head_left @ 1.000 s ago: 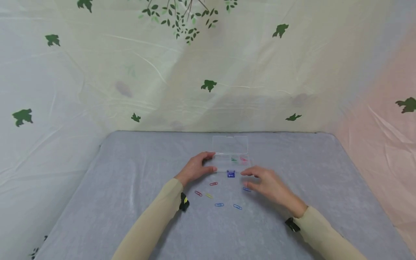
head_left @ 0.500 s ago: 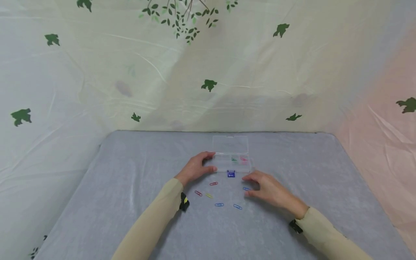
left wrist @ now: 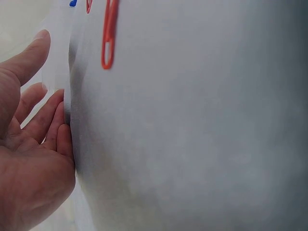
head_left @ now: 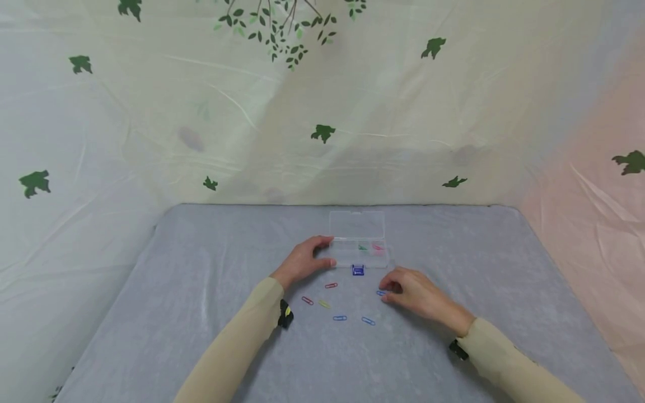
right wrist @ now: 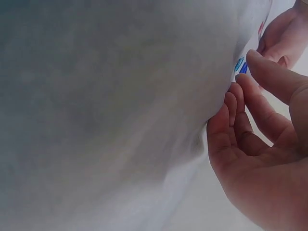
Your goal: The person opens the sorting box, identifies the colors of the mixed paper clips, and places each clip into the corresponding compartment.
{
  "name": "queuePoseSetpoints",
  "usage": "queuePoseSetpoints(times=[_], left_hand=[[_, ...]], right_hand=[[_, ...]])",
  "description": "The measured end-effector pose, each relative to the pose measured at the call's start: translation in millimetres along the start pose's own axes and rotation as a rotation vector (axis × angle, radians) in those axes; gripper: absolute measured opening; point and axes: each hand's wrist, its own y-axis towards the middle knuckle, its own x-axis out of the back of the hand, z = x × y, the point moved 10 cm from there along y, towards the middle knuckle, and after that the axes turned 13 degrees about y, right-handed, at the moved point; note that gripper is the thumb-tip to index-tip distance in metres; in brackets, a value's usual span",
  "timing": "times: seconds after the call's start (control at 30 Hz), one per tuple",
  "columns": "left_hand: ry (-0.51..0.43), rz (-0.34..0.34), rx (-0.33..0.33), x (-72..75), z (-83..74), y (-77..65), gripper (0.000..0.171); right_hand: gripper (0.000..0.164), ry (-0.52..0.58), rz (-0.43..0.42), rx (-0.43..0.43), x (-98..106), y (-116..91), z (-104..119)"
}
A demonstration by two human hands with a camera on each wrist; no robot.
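A clear plastic box (head_left: 347, 256) lies on the table with its lid (head_left: 356, 224) folded back and a blue latch (head_left: 358, 270) at the front. My left hand (head_left: 301, 260) holds its left end, thumb at the front corner and fingers at the back. In the box are a green paper clip (head_left: 363, 247) and a pink one. My right hand (head_left: 415, 291) is low at the table, thumb and forefinger either side of a blue paper clip (head_left: 381, 293). The right wrist view shows the thumb and forefinger tips apart, with blue bits beyond them.
Loose paper clips lie before the box: a red clip (head_left: 331, 285), another red clip (head_left: 307, 300), a yellow clip (head_left: 324, 304), a blue clip (head_left: 340, 318) and a second blue clip (head_left: 368, 321). A grey cloth (head_left: 201, 313) covers the table. Curtains hang behind and beside it.
My right hand has moved from beside the box's front edge down towards the nearest blue paper clip, and its thumb and forefinger have drawn closer together. My left hand stays at the box.
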Motion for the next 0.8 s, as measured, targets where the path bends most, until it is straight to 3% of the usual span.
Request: queuePoseSetpoints(times=[0.8], left_hand=[[0.007, -0.008, -0.007, -1.7, 2.1, 2.8, 0.065]], right_hand=[[0.013, -0.042, 0.013, 0.021, -3.1, 0.5, 2.9]])
